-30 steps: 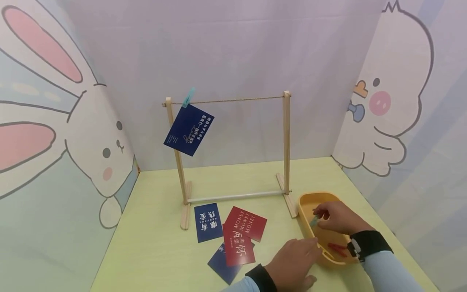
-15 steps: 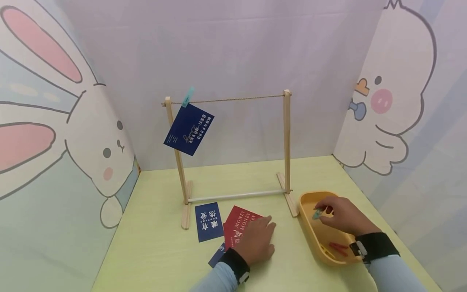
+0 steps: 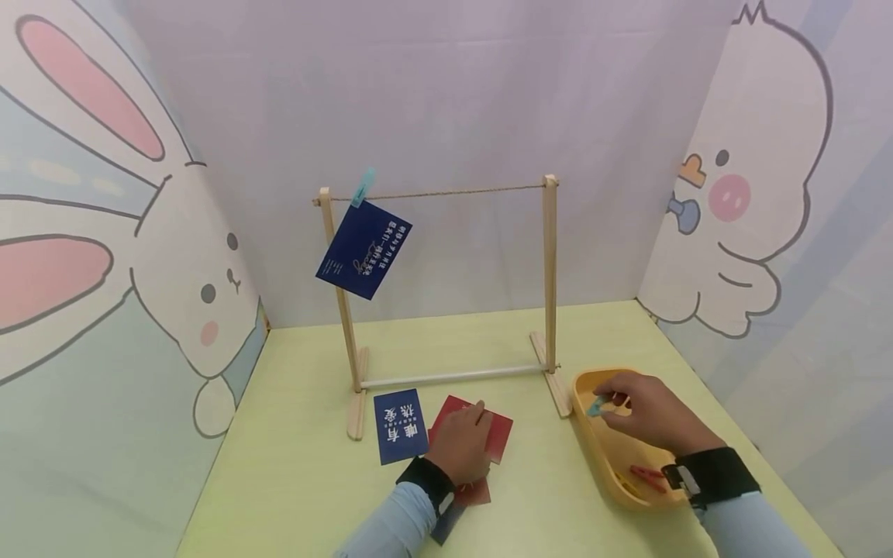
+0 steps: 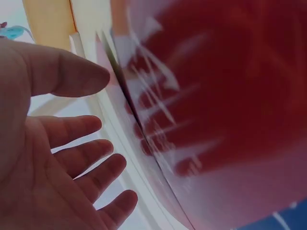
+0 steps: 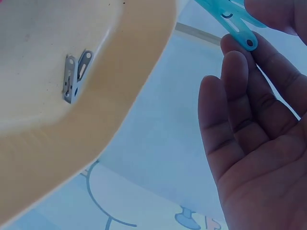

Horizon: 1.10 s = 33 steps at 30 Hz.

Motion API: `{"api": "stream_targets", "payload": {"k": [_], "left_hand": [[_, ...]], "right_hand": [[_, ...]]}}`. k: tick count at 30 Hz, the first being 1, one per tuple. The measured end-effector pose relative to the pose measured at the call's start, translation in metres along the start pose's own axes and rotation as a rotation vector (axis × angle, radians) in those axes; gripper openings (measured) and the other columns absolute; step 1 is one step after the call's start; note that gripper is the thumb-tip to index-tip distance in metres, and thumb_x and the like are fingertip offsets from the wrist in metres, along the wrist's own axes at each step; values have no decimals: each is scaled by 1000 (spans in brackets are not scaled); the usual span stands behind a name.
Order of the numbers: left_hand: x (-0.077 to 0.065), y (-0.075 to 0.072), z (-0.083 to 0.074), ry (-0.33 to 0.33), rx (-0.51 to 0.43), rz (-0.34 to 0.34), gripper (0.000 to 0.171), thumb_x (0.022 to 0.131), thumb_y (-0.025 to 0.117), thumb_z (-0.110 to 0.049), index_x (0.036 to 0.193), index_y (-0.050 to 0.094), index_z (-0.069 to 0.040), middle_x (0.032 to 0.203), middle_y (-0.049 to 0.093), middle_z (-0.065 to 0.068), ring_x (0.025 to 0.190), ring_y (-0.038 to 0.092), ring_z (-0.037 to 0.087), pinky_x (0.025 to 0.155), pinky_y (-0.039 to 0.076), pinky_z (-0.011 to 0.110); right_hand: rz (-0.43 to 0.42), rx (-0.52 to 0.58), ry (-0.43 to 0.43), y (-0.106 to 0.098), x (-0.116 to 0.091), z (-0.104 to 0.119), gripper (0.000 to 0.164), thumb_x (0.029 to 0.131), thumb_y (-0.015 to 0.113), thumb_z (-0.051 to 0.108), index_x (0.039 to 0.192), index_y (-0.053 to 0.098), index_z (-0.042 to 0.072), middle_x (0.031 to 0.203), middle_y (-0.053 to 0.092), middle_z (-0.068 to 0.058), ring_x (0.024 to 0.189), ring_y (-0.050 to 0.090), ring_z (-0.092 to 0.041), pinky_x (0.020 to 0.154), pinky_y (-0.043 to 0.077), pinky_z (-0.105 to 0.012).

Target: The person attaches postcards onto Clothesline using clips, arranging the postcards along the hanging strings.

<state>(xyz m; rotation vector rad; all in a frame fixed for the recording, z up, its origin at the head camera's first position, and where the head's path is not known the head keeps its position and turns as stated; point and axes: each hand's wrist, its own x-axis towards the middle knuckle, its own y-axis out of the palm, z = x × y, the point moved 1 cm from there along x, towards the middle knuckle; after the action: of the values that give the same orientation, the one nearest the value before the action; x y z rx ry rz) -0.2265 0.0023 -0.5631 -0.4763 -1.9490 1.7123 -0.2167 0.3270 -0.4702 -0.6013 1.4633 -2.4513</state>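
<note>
My left hand reaches over two overlapping red cards, the upper one and the lower one. In the left wrist view its fingers are extended and apart, with the thumb right at the edge of a glossy red card. A blue card lies partly beneath the red ones. My right hand pinches a teal clothespin between thumb and fingers, above the yellow basket. Another blue card hangs tilted from a teal clothespin on the rope.
Wooden posts hold the rope, with a white bar low between them. A blue card lies flat left of the red ones. Inside the basket are a red clothespin, a yellow clothespin and a grey clothespin.
My left hand has moved left from beside the basket to over the red cards. The right hand has lifted slightly with the teal clothespin, staying above the basket.
</note>
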Motion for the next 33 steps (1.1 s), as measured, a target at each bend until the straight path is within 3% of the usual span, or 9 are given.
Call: {"api": "stream_targets", "payload": {"k": [11, 16, 22, 29, 33], "left_hand": [[2, 6, 9, -33, 8, 29, 78, 66, 75, -38, 136, 48, -18, 134, 52, 1, 117, 44, 23, 100, 39, 47], [4, 3, 13, -7, 51, 0, 73, 64, 73, -40, 130, 53, -18, 118, 59, 0, 103, 48, 21, 93, 44, 45], [5, 1, 15, 14, 124, -13, 67, 64, 68, -48, 120, 58, -14, 102, 56, 3, 89, 46, 21, 77, 47, 40], [8, 3, 19, -10, 106, 2, 59, 60, 69, -56, 102, 64, -13, 93, 51, 1, 83, 42, 20, 74, 46, 39], [8, 2, 20, -31, 95, 10, 64, 59, 69, -59, 103, 63, -12, 93, 51, 1, 83, 42, 20, 74, 45, 39]], "right_hand": [[3, -15, -35, 3, 1, 3, 27, 74, 80, 20, 97, 68, 16, 89, 63, 7, 78, 55, -10, 67, 54, -38], [2, -24, -50, 5, 2, 3, 26, 74, 80, 21, 97, 68, 18, 90, 63, 9, 78, 55, -9, 67, 54, -35], [5, -34, -65, 7, 2, 2, 28, 73, 81, 21, 98, 69, 16, 90, 63, 10, 78, 56, -13, 67, 53, -33], [6, -30, -75, 7, 1, 3, 28, 73, 81, 17, 98, 68, 15, 91, 63, 8, 78, 55, -13, 67, 54, -37], [14, -19, -76, 7, 0, 3, 28, 73, 80, 17, 99, 68, 14, 92, 64, 8, 78, 55, -12, 68, 55, -39]]}}
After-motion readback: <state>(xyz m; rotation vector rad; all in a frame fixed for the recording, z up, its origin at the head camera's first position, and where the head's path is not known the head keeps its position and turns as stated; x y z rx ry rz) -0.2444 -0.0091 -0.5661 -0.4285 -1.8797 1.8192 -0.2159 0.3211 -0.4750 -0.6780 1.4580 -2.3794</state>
